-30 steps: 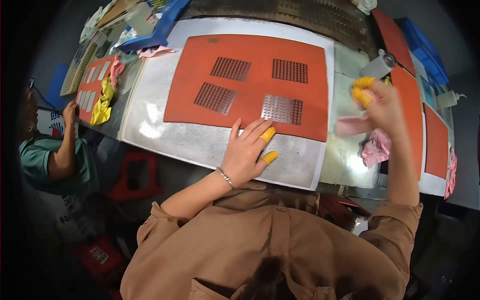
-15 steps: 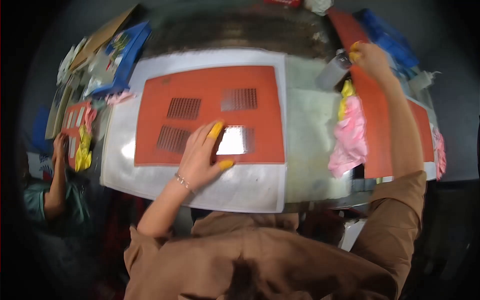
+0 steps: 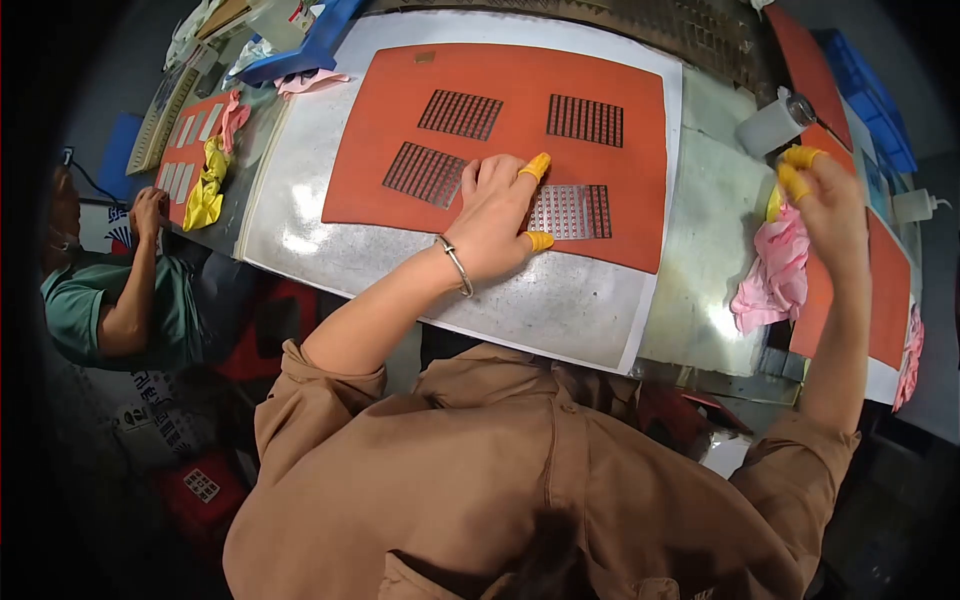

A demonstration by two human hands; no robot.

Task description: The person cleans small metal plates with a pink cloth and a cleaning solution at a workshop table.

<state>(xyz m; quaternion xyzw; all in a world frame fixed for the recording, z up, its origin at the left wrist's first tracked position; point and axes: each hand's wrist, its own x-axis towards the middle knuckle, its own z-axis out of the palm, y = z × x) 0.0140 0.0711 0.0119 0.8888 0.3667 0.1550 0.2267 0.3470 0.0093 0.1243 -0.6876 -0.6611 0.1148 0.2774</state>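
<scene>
Four perforated metal plates [image 3: 460, 114] lie in two rows of two on an orange mat [image 3: 520, 65], which rests on a grey work surface [image 3: 340, 260]. The left hand [image 3: 488, 220] is positioned over the near edge of the mat, between the two near plates. Its thumb and index finger, each fitted with a yellow finger cover [image 3: 540, 165], stand apart at the left end of the near-right plate [image 3: 570, 212], with the thumb tip at that plate's near left corner. A metal bracelet [image 3: 455, 265] encircles the left wrist. The right hand [image 3: 830, 205] is located at the right side of the table, fingers bent, just beside a pink cloth [image 3: 772, 275] and a yellow cloth [image 3: 773, 205]. Its covered fingertips appear close to each other, but whether they grip anything cannot be told from this angle. A translucent bottle [image 3: 770, 128] with a dark cap stands just beyond them. At far left, a co-worker's hands [image 3: 150, 210] are near a smaller orange mat bearing pale strips [image 3: 210, 122].
</scene>
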